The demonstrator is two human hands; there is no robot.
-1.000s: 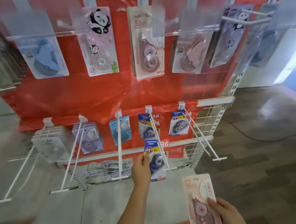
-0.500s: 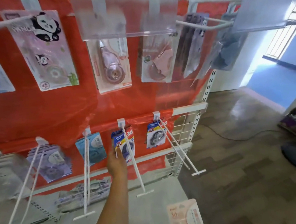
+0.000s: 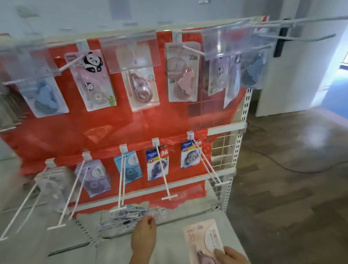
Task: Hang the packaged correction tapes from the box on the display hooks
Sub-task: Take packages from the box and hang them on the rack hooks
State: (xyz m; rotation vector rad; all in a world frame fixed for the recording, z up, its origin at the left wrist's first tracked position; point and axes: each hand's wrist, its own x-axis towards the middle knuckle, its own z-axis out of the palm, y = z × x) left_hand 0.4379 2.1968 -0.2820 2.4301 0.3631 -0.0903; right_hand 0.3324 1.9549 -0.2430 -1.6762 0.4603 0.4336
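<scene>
My right hand grips a pink packaged correction tape by its lower right corner, low at the frame's bottom. My left hand hangs empty with loosely curled fingers, in front of a wire basket of packs on the shelf. A blue and yellow pack hangs at the back of a lower white hook. More packs hang on the neighbouring lower hooks and on the upper row, among them a matching pink pack.
The rack has a red backing and long white hooks that stick out toward me. Clear plastic label holders front the upper hooks. A grey shelf base lies below. Brown floor with a cable is on the right.
My left hand has pushed the blue and yellow pack to the back of the hook, let go of it and dropped down in front of the wire basket. The camera has tilted up.
</scene>
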